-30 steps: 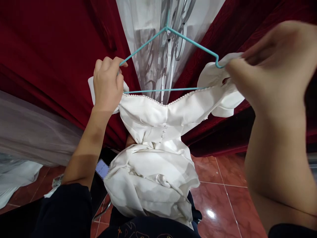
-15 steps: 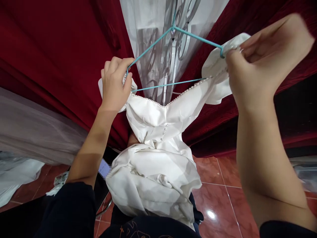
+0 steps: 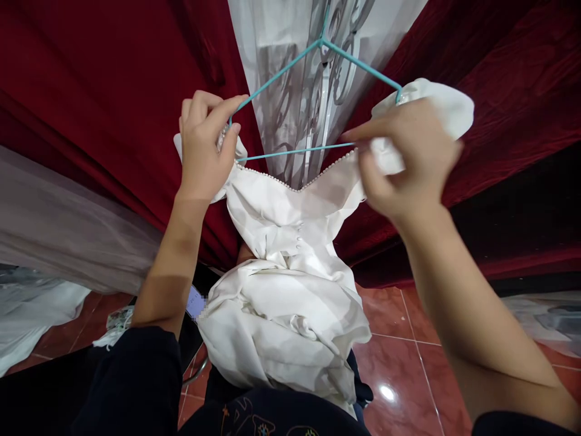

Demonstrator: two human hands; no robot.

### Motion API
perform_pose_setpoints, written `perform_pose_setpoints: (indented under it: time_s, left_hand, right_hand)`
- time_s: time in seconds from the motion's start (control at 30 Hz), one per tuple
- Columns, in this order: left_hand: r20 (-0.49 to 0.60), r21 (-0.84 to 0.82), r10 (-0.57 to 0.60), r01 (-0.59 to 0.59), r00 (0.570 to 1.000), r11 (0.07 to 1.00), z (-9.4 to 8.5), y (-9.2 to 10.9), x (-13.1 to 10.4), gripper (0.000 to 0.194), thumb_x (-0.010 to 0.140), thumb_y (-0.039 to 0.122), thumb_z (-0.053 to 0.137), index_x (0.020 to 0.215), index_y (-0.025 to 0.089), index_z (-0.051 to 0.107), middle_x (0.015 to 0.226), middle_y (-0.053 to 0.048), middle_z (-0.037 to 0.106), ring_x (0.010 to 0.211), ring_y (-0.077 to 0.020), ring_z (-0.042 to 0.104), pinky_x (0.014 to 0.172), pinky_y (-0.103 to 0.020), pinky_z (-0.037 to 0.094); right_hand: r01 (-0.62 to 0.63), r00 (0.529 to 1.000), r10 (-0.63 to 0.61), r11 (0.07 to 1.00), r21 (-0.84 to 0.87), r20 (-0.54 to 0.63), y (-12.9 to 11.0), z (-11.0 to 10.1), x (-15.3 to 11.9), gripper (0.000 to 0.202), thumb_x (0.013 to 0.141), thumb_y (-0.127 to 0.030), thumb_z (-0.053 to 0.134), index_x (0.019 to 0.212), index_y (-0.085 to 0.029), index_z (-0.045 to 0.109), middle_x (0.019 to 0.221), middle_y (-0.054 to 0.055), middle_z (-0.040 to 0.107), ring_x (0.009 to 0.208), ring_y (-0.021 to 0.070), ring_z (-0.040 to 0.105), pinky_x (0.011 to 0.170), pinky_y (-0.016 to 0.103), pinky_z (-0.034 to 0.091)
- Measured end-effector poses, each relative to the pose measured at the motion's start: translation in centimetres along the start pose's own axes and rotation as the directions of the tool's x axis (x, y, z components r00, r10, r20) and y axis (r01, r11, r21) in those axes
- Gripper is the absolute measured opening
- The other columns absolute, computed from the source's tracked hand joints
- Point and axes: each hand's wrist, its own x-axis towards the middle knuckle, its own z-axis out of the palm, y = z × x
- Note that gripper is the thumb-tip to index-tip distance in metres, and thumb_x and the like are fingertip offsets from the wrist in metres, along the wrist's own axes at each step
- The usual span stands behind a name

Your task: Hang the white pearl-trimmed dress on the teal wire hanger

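Observation:
A white dress [image 3: 272, 290] with a pearl-beaded neckline and small buttons down the bodice drapes over my lap. Its top is spread on a thin turquoise clothes hanger [image 3: 281, 71]. My left hand [image 3: 206, 142] is closed around the hanger's left corner, with the sleeve bunched beneath it. At the opposite side, my right hand [image 3: 403, 157] is blurred by motion. Its thumb and forefinger pinch the dress's neckline edge where the hanger's lower bar meets it. The right puffed sleeve [image 3: 447, 109] hangs on the hanger's right corner, partly behind that hand.
Red curtains [image 3: 113, 79] flank a white metal scrollwork stand [image 3: 320, 109] in front. Sheer pale fabric [image 3: 68, 212] hangs at left. A phone [image 3: 195, 303] lies beside my left elbow on a dark surface. Reddish tiles [image 3: 399, 363] cover the floor.
My right hand has moved left and down from the hanger's right corner to the neckline near the lower bar. The right sleeve now spreads out behind it. My left hand keeps its hold.

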Motion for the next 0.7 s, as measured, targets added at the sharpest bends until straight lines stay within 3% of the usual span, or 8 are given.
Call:
perform_pose_setpoints:
  time_s: [0.07,0.1,0.2,0.27,0.47,0.57,0.63,0.7]
  left_hand:
    - [-0.139,0.093,-0.005,0.018,0.990,0.995,0.8,0.2,-1.1,0.043,0.099,0.051,0.059,0.137,0.035,0.070,0.117,-0.010,0.057,0.110,-0.0303,0.048,0.097,-0.052,0.042]
    - [-0.169,0.128,-0.048,0.070,0.984,0.989,1.0,0.5,-1.7,0.044,0.097,0.051,0.062,0.137,0.033,0.069,0.119,-0.010,0.056,0.112,-0.0300,0.047,0.099,-0.052,0.042]
    - [-0.162,0.106,-0.179,0.198,0.970,0.974,0.1,1.5,-3.2,0.034,0.103,0.047,0.058,0.130,0.027,0.068,0.120,-0.009,0.059,0.116,-0.0286,0.052,0.104,-0.052,0.044]
    - [-0.150,-0.004,-0.195,0.197,0.969,0.980,-0.8,1.6,-3.6,0.033,0.110,0.046,0.048,0.124,0.024,0.068,0.117,-0.007,0.064,0.114,-0.0253,0.059,0.103,-0.051,0.047]
    - [-0.203,-0.348,-0.353,0.270,0.913,0.898,-1.5,-0.1,-2.2,0.037,0.104,0.050,0.063,0.108,0.017,0.079,0.105,-0.003,0.079,0.104,-0.0242,0.073,0.097,-0.044,0.057]
    - [-0.212,-0.419,-0.449,0.334,0.868,0.844,-1.4,-0.6,-1.8,0.025,0.099,0.040,0.068,0.102,0.019,0.079,0.096,0.000,0.079,0.096,-0.0219,0.072,0.088,-0.039,0.056]
    - [-0.258,-0.439,-0.497,0.358,0.828,0.824,-1.4,-1.4,-2.0,0.016,0.095,0.029,0.067,0.086,0.018,0.075,0.078,0.003,0.071,0.081,-0.0173,0.067,0.075,-0.035,0.050]
    - [-0.325,-0.435,-0.541,0.385,0.776,0.814,-1.3,-2.8,-2.6,0.028,0.093,0.021,0.064,0.065,0.019,0.059,0.059,0.005,0.050,0.064,-0.0117,0.052,0.063,-0.031,0.037]
  right_hand:
    - [-0.049,0.978,0.035,0.997,0.062,0.205,-0.4,2.2,-0.9,0.026,0.100,-0.033,0.048,0.112,-0.027,0.071,0.107,0.007,0.071,0.104,0.0259,0.064,0.092,0.045,0.049]
    - [-0.095,0.965,0.081,0.994,0.048,0.249,-0.3,3.3,-1.4,0.027,0.099,-0.034,0.049,0.116,-0.029,0.070,0.109,0.008,0.070,0.105,0.0272,0.063,0.092,0.046,0.048]
    - [-0.203,0.944,0.199,0.979,-0.013,0.262,0.6,5.8,-3.0,0.026,0.100,-0.033,0.047,0.115,-0.029,0.069,0.096,0.007,0.067,0.094,0.0264,0.059,0.089,0.045,0.042]
    - [-0.220,0.952,0.220,0.975,-0.024,0.214,0.5,6.4,-3.9,0.027,0.103,-0.032,0.046,0.113,-0.028,0.070,0.091,0.006,0.066,0.088,0.0245,0.057,0.088,0.044,0.041]
    - [-0.269,0.949,0.272,0.962,-0.043,0.158,-2.8,4.9,-4.5,0.034,0.104,-0.026,0.043,0.114,-0.025,0.075,0.098,0.004,0.074,0.086,0.0218,0.060,0.084,0.040,0.041]
    - [-0.290,0.938,0.293,0.956,-0.046,0.186,-3.6,3.6,-4.1,0.032,0.101,-0.023,0.048,0.114,-0.023,0.077,0.098,0.004,0.076,0.084,0.0209,0.061,0.084,0.038,0.041]
    - [-0.290,0.934,0.292,0.956,-0.039,0.206,-3.9,2.8,-3.8,0.031,0.102,-0.025,0.050,0.115,-0.022,0.078,0.097,0.005,0.077,0.083,0.0206,0.061,0.082,0.037,0.041]
    - [-0.298,0.925,0.302,0.953,-0.056,0.231,-4.2,2.0,-3.4,0.030,0.105,-0.030,0.051,0.113,-0.022,0.079,0.091,0.005,0.076,0.080,0.0203,0.061,0.080,0.036,0.040]
